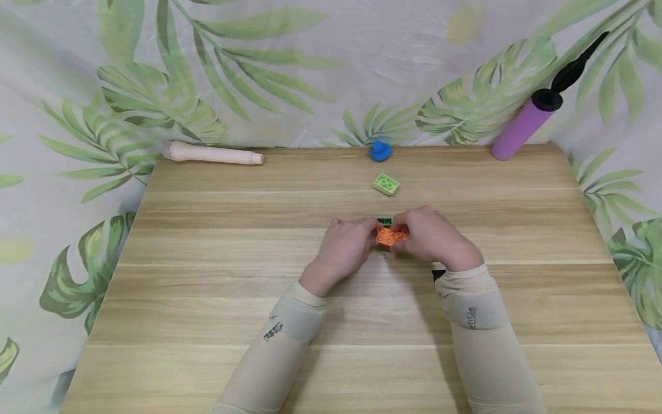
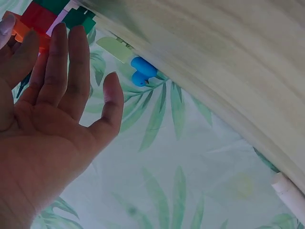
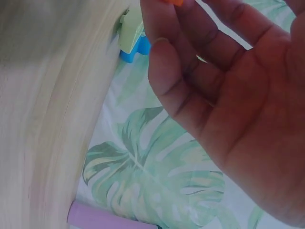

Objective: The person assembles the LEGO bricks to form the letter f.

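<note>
In the head view, both hands meet at a small stack of toy building bricks over the middle of the table. My left hand (image 1: 347,247) pinches the stack from the left with thumb and index finger, its other fingers extended in the left wrist view. The stack shows an orange brick (image 1: 385,237), a red brick (image 2: 39,19), a lilac brick (image 2: 57,23) and dark green bricks (image 2: 78,19). My right hand (image 1: 429,236) pinches orange at the stack's right side; its fingertips are partly cut off in the right wrist view. Whether that orange part is a separate brick is unclear.
Behind the hands lies a light green brick (image 1: 386,184), hollow side up. A blue toy duck (image 1: 380,150) sits at the back edge. A pale microphone-shaped object (image 1: 214,154) lies back left; a purple pump (image 1: 522,129) with black ends leans on the patterned cloth back right.
</note>
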`<state>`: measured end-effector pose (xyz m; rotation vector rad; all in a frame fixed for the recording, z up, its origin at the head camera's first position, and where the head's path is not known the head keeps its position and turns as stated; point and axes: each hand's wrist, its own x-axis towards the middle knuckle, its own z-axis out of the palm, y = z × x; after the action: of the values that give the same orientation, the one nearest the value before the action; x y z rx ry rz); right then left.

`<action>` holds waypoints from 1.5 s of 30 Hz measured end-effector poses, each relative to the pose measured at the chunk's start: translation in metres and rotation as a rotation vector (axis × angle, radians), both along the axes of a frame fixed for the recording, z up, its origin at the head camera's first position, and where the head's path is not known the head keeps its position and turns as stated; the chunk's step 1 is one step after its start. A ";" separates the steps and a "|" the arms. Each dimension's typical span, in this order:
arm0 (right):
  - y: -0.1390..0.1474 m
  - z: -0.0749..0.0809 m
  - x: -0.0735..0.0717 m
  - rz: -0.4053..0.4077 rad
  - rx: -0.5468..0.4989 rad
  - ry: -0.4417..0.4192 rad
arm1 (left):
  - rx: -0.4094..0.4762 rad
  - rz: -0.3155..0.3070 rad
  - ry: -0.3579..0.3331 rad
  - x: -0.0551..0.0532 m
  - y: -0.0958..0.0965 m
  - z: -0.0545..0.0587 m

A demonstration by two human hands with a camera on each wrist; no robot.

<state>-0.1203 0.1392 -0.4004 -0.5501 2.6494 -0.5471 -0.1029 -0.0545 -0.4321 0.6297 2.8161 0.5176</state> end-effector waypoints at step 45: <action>-0.014 -0.031 -0.011 -0.002 -0.047 0.073 | 0.052 0.093 -0.082 -0.011 -0.054 0.010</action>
<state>-0.1318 0.1256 -0.4318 -0.5918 2.7124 -0.6026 -0.1138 -0.1083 -0.4218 0.4778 2.7724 0.6208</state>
